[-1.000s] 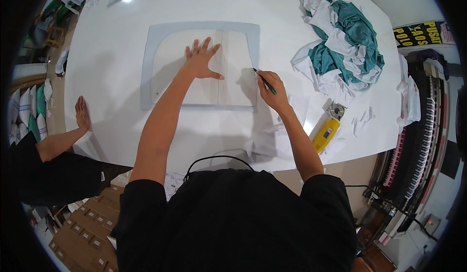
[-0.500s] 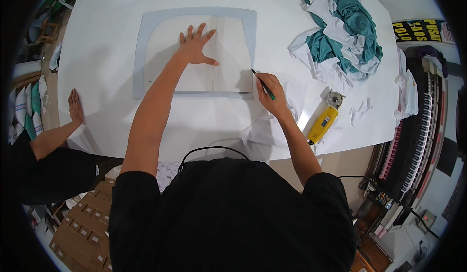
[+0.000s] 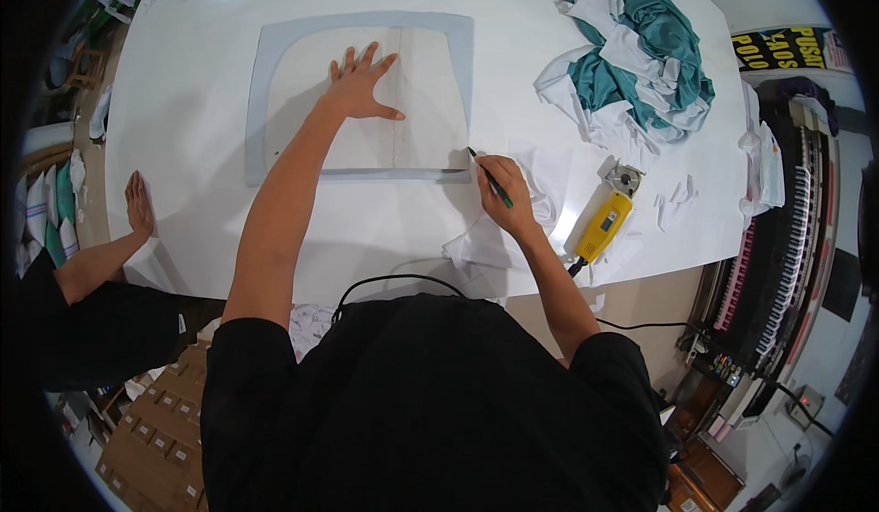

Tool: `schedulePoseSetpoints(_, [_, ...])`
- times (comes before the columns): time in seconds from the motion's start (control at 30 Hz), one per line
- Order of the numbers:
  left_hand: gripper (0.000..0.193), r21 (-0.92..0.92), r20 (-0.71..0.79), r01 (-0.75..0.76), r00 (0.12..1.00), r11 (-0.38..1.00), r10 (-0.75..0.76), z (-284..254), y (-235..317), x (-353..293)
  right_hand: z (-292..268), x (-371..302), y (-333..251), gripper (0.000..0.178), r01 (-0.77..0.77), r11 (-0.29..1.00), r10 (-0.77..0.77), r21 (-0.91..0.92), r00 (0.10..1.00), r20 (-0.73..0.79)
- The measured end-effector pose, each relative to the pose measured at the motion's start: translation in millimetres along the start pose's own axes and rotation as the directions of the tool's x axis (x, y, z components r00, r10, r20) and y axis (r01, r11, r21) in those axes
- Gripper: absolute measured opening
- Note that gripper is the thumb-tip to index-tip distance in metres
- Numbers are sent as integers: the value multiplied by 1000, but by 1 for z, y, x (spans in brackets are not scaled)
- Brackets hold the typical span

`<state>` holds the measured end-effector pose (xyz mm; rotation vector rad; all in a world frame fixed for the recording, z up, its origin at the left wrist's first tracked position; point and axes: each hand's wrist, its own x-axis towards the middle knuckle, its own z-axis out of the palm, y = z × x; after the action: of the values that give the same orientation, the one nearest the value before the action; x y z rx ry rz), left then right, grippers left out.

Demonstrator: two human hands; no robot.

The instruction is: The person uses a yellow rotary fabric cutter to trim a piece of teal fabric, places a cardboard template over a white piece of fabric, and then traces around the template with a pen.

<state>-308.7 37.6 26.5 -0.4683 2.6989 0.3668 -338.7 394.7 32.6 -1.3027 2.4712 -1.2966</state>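
head view: a broad, smooth white table (image 3: 183,100) fills the scene, glossy enough to throw back a spot of light. on it lies a pale grey-blue sheet (image 3: 255,136), flat and near-rectangular, and over that a cream panel (image 3: 426,100), its upper left corner rounded, a faint line running down its face. off to the right, a crumpled heap of shiny green and matte white cloth (image 3: 664,40), all folds! nearer the person, limp white fabric (image 3: 490,242) lies under the right forearm. beside it, a yellow hand cutter (image 3: 604,226) with a round metal head. now the left hand (image 3: 357,91), palm down on the panel, fingers spread wide. and the right hand (image 3: 506,185), fingers closed around a slim green pen (image 3: 499,192), dark tip at the panel's right edge, near the lower corner; contact, i cannot tell.
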Motion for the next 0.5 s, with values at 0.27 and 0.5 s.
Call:
schedulePoseSetpoints(0.27, [136,-12,0,-3,1000,1000,3,0,-1,0,-10,-21,-6,20,-24,999,25,-41,1000,12])
schedulePoseSetpoints(0.5, [137,-12,4,-18,1000,1000,18,2,-3,1,-13,-57,-12,29,-162,987,160,-16,983,-94])
